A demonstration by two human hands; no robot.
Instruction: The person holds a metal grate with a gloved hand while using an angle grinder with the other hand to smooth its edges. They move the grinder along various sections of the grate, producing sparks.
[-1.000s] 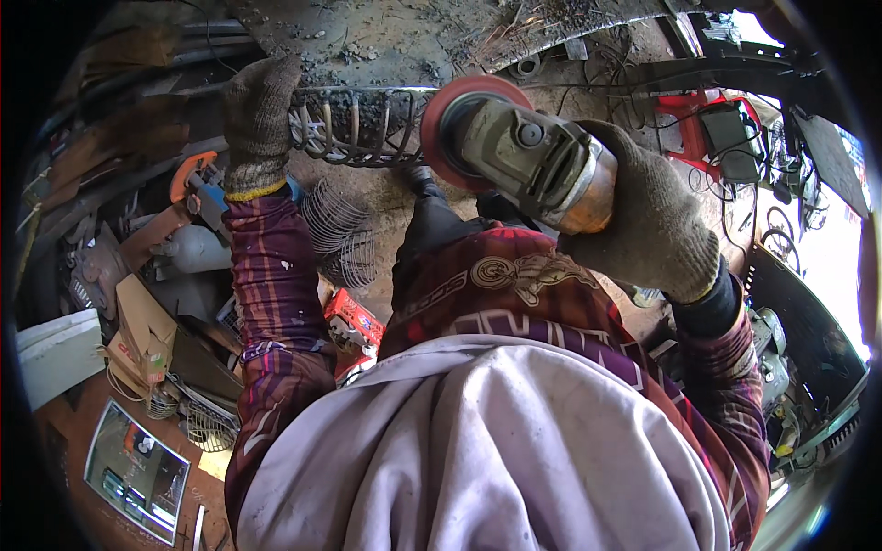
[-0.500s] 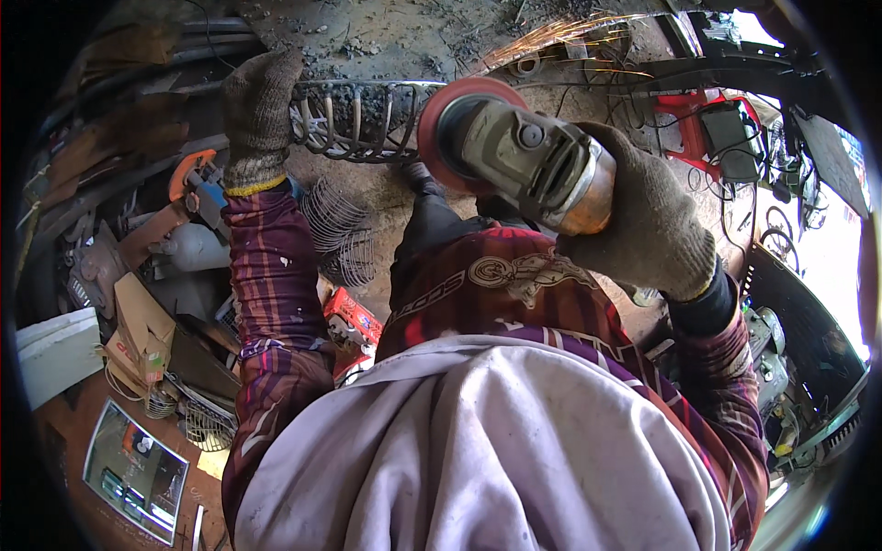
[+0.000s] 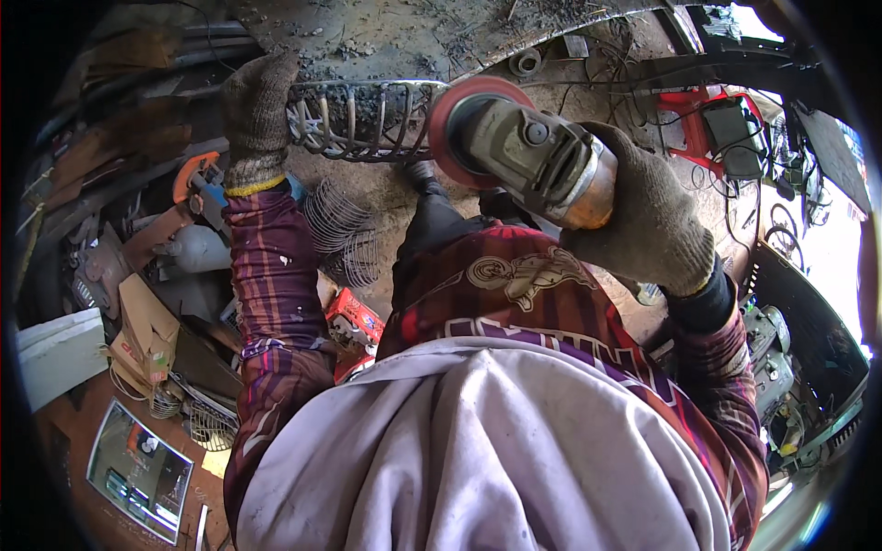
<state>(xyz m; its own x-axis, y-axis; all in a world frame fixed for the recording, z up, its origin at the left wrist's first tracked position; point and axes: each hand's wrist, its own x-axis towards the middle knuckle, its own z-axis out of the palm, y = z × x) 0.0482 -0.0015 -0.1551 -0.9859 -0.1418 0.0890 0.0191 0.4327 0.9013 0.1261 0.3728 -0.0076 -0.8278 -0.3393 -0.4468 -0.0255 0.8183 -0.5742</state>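
My left hand (image 3: 259, 115), in a knitted work glove, grips the left end of a curved wire grille (image 3: 367, 119) that rests on a dirty workbench (image 3: 395, 37). My right hand (image 3: 648, 216), also gloved, holds the body of an angle grinder (image 3: 533, 161). The grinder's red disc (image 3: 450, 115) sits at the right end of the grille, touching or almost touching its wires. My maroon patterned sleeves and a grey cloth over my chest fill the lower half of the view.
A second round wire grille (image 3: 342, 230) lies below the bench. On the left are a grey cylinder (image 3: 197, 250), cardboard (image 3: 147, 335), an orange-handled tool (image 3: 197, 179) and a small mirror (image 3: 138, 468). On the right stand a red stool (image 3: 684, 115), cables and a dark machine (image 3: 772, 354).
The grinder and my right hand have shifted slightly, with the red disc staying at the right end of the grille. My left hand keeps its grip on the grille.
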